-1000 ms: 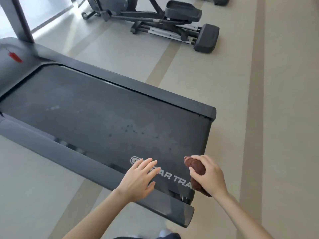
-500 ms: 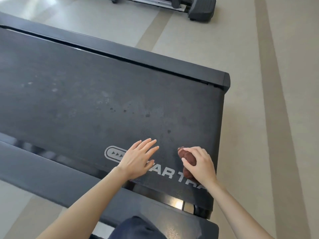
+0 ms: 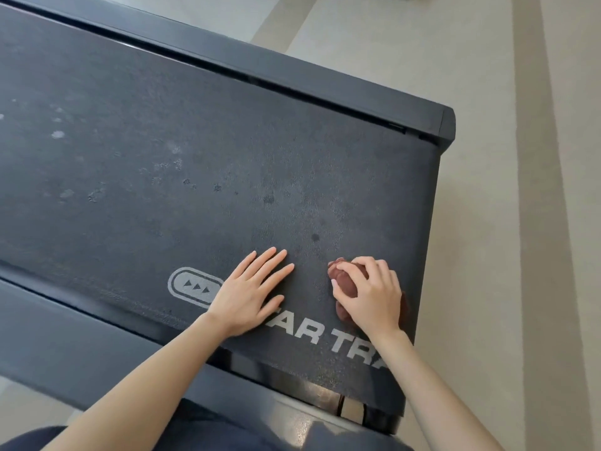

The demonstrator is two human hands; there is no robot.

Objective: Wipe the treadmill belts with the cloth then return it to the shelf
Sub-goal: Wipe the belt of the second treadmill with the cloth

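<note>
While the dark treadmill belt (image 3: 227,141) is wiped:
left hand (image 3: 250,297) flat, empty; crumpled brown cloth (image 3: 346,284), gripped by right hand (image 3: 374,297), best pressed firmly.

Our left hand (image 3: 250,294) lies flat on the treadmill belt (image 3: 195,157), fingers straight, just beside the white logo (image 3: 195,286). Our right hand (image 3: 370,297) grips a bunched brown cloth (image 3: 344,281) against the belt. Pale smudges and dark spots mark the belt. Beige floor (image 3: 520,190) beyond.

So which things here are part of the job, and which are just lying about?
In the job: the treadmill belt; the brown cloth; the right hand gripping it; the left hand flat on the belt.
Just there: the striped floor; the treadmill's side rail.
</note>
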